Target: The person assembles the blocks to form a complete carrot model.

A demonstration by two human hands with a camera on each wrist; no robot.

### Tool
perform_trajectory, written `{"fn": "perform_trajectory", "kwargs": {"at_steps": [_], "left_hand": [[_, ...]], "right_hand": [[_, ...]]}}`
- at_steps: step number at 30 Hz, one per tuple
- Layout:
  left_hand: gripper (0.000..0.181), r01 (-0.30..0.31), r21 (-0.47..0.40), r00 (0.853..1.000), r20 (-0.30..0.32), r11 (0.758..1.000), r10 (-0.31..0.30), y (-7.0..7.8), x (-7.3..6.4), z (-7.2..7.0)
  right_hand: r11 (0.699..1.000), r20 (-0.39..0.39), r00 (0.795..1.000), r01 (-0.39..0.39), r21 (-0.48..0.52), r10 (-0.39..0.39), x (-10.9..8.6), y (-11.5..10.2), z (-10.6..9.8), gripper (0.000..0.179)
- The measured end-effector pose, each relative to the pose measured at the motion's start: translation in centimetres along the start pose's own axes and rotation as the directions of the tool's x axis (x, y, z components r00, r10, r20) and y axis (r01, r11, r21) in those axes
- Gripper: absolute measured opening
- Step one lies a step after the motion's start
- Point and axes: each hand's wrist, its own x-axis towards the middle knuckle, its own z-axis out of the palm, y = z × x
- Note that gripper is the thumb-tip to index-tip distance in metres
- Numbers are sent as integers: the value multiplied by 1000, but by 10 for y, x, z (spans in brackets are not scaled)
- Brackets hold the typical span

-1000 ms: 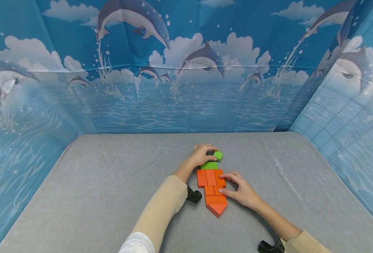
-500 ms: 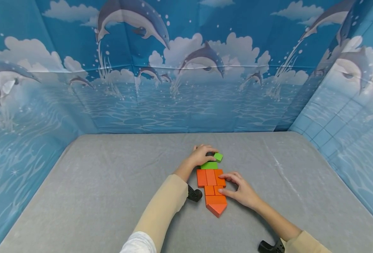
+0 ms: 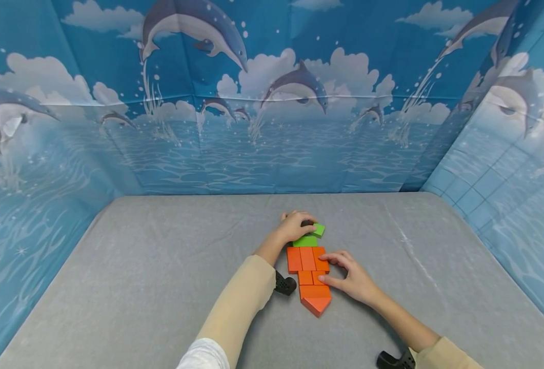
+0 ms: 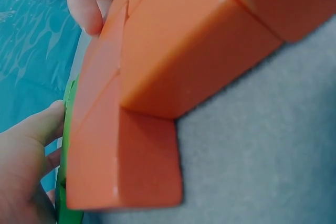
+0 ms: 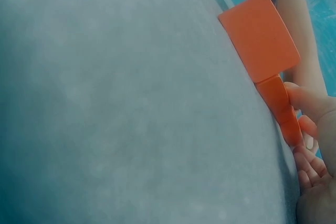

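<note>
My left hand (image 3: 295,225) is at the far end of a flat row of blocks, pinching a small green block (image 3: 319,230) between thumb and fingers. Below it lies a wider green block (image 3: 304,242), against the orange group. A dark shape (image 3: 306,223) shows partly under the left hand. My right hand (image 3: 356,279) rests at the group's right side, index finger on a long orange block (image 3: 320,261) and thumb on a smaller orange block (image 3: 319,275). An orange triangular block (image 3: 317,306) forms the near end. In the right wrist view, the right thumb touches an orange block's side (image 5: 274,98).
A grey cloth (image 3: 138,287) covers the table. Behind it and at both sides hang blue dolphin-print curtains (image 3: 272,154). Each wrist carries a black camera mount, the left one (image 3: 285,285) close beside the orange blocks.
The small green block has moved slightly toward the wider green block, together with the left hand's fingers. The right hand and orange blocks have stayed in place.
</note>
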Motion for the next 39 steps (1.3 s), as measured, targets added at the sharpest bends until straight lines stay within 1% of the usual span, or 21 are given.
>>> {"fn": "perform_trajectory", "kwargs": {"at_steps": [8, 24, 25, 30, 31, 32, 35, 37, 39], "left_hand": [[29, -29, -20, 1000, 12, 999, 29, -5, 0, 0], [27, -54, -27, 998, 23, 998, 55, -4, -2, -2], [27, -55, -24, 998, 26, 998, 56, -4, -2, -2], [27, -56, -28, 998, 31, 998, 57, -5, -2, -4], [28, -58, -35, 998, 32, 998, 59, -6, -2, -4], [28, -61, -51, 997, 33, 997, 63, -6, -2, -4], [34, -90, -103, 995, 31, 991, 94, -10, -3, -5], [39, -119, -148, 992, 16, 982, 123, -14, -5, -8], [43, -149, -184, 989, -16, 972, 149, -19, -9, -12]], "right_hand": [[1000, -1, 1000, 6, 13, -6, 0, -2, -1, 40], [1000, -7, 1000, 18, 11, -18, -1, -1, -1, 40], [1000, -6, 1000, 15, 11, -15, -1, -6, -2, 40], [1000, 1, 1000, 12, 18, -12, 0, -7, -3, 41], [1000, 2, 1000, 9, 21, -9, 0, -7, -3, 41], [1000, 1, 1000, 12, 21, -12, 0, -2, -1, 41], [1000, -3, 1000, 6, 11, -6, -1, -6, -1, 40], [1000, -6, 1000, 7, 8, -7, -2, -12, -1, 40], [1000, -7, 1000, 10, 10, -10, -2, -20, -3, 40]]}}
